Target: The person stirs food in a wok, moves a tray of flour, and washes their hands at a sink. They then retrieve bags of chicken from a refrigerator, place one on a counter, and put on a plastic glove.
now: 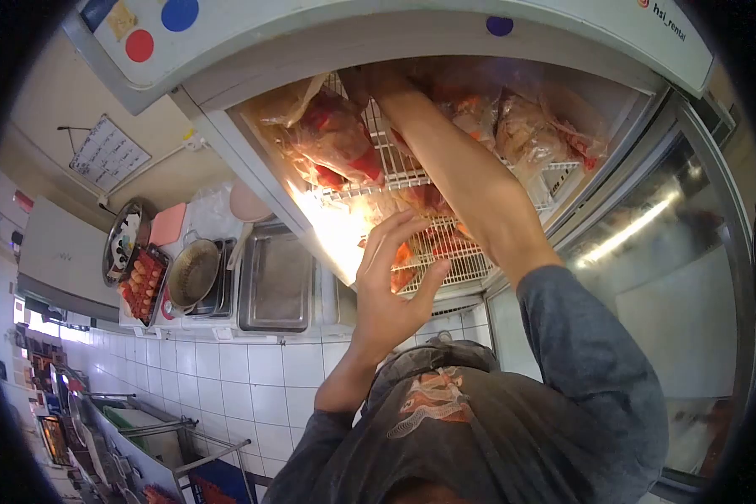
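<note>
An upright display fridge stands before me with its glass door swung out to the right. My right arm reaches over the upper wire shelf. At its end my right hand is in shadow near the back, with its fingers hidden. Bagged meat lies left of that hand, and more plastic-wrapped pieces lie to the right of the forearm. In front of the lower wire shelf, my left hand is held up, fingers spread, with nothing in it.
Left of the fridge, a counter holds a rectangular metal tray, a round pot, a tray of eggs, a round metal bowl and a pink cutting board. Metal racks stand on the lower left, near the white tiles.
</note>
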{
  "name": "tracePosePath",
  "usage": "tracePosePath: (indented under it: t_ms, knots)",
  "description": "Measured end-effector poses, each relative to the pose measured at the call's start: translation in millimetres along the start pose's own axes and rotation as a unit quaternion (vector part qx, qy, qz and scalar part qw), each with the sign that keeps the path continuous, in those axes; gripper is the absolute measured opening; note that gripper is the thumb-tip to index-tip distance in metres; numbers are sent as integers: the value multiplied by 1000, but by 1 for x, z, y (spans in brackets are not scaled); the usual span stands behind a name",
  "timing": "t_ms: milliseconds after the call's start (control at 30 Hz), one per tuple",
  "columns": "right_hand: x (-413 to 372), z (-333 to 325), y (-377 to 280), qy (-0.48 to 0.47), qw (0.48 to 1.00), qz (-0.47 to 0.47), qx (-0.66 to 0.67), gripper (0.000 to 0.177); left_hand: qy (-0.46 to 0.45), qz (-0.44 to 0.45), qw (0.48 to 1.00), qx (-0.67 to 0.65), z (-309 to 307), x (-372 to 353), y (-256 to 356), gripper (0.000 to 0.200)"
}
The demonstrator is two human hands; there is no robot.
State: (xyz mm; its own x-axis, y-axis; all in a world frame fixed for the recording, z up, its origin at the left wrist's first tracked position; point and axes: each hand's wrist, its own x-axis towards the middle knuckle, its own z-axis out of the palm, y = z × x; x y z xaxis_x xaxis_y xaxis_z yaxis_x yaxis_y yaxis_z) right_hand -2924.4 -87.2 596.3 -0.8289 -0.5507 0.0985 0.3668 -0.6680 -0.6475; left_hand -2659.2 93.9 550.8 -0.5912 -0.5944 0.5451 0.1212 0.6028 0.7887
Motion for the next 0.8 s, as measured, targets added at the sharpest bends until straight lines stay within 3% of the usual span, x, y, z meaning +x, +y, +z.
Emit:
tracePosePath:
  t_ms: [133, 233, 400, 567, 667, 733, 800]
  knots:
    - [30, 13, 35, 21, 994, -34, -104, 38, 31, 20, 998, 56, -16, -10, 1, 41]
    - [37, 18, 39, 10, 974, -57, -218, 40, 24, -14, 999, 40, -15, -12, -5, 40]
    - [39, 22, 17, -75, 884, -110, -449, 42, -22, -25, 999, -6, -6, -10, -10, 36]
    - [-24, -4, -65, -216, 715, -201, -634, 45, -62, -47, 995, -62, 0, -14, -12, 34]
    - [-91, -41, -91, -282, 570, -100, -765, 44, -94, -37, 992, -78, 5, -16, -20, 33]
    - [-106, -83, -61, -217, 410, -300, -833, 40, -116, -47, 987, -100, 9, -18, -22, 32]
    - [-115, -85, -57, -198, 342, -320, -861, 35, -131, -30, 986, -102, 8, -18, -15, 31]
